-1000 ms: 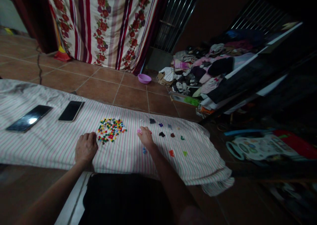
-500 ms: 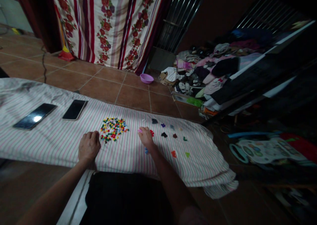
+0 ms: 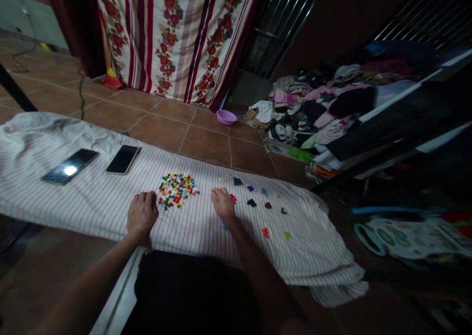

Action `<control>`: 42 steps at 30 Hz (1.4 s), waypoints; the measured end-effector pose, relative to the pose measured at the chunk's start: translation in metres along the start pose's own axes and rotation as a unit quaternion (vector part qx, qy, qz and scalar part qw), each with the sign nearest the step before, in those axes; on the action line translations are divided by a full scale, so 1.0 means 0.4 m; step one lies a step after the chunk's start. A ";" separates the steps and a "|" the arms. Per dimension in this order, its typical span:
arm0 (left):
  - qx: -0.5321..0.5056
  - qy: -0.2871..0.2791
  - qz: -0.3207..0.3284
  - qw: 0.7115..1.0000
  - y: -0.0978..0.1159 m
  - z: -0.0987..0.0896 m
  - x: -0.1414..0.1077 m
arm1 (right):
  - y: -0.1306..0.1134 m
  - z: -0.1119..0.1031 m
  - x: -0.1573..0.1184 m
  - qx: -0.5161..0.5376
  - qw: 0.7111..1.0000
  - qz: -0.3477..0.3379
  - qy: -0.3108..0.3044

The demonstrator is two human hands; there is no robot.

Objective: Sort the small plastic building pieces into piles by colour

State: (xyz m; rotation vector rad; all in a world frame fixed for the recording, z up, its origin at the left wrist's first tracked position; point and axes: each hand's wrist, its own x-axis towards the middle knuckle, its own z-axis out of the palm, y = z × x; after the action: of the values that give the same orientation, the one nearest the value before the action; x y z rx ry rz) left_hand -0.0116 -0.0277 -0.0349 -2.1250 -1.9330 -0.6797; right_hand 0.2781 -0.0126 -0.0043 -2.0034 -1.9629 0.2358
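My left hand (image 3: 142,212) rests on the striped cloth (image 3: 191,231) with its fingers curled. Its fingertips are beside a loose pile of small mixed-colour pieces (image 3: 177,190); whatever lies under the fingers is hidden. Right of that pile, my right hand (image 3: 223,205) is low over the cloth, fingers pinched together. A bit of pink shows at its fingertips; I cannot tell if it is held or lying beneath. Close by are small red pieces (image 3: 233,198), partly covered by the hand, blue pieces (image 3: 224,225) under the wrist and white pieces (image 3: 221,180).
Further right lie small one-colour groups: black (image 3: 251,203), brown (image 3: 268,205), orange (image 3: 265,232), light green (image 3: 287,235) and others. Two phones (image 3: 123,159) lie on the left. A purple basin (image 3: 226,117) and heaped clothes (image 3: 317,104) are on the floor beyond.
The view has turned slightly left, so everything appears further right. My right hand stays by the red pieces, and less pink shows at its fingertips. My left hand keeps its place by the pile.
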 end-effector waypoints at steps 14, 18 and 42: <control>0.010 -0.008 -0.015 1.000 0.005 -0.004 0.002 | -0.095 0.092 0.022 0.027 0.999 -0.028 -0.010; 0.001 -0.009 -0.014 1.000 0.005 -0.004 0.002 | -0.107 0.102 0.024 0.037 0.999 -0.003 0.002; 0.006 -0.022 -0.004 1.000 0.000 -0.015 0.004 | -0.147 0.100 -0.043 0.054 0.998 0.004 0.028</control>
State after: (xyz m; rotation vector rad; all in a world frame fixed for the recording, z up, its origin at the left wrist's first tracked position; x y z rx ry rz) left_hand -0.0127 -0.0287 -0.0289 -2.1453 -1.9633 -0.6264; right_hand 0.2084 -0.0251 -0.0234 -1.9304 -1.8671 0.2781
